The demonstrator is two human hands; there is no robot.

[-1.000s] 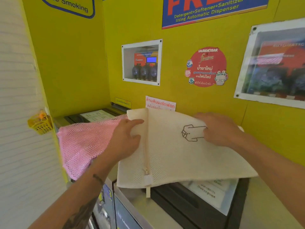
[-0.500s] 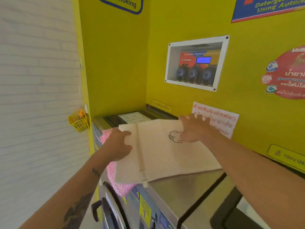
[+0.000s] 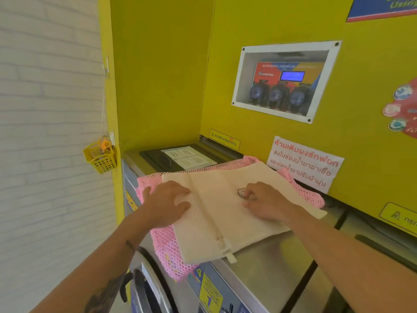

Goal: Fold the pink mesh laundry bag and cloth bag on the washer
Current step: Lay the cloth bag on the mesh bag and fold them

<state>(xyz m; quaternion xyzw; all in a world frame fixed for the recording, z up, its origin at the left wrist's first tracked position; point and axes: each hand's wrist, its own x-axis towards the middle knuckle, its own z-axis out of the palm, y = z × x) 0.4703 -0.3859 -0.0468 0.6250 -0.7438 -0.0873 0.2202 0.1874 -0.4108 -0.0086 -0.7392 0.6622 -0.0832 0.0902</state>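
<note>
My left hand (image 3: 168, 201) lies flat on the cloth bag (image 3: 216, 213) at nine o'clock, my right hand (image 3: 262, 203) seemingly loosely curled, pressing it flat over the pink mesh laundry bag (image 3: 165, 247) atop the washer (image 3: 266, 265), ready for folding

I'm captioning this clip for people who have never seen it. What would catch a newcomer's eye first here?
First, the flat cream cloth bag with a zipper, lying on the pink mesh laundry bag on the steel washer top, centre frame. The left hand and right hand both rest on it. Behind them, the bright yellow wall holds a white-framed dispenser window, upper right.
</note>
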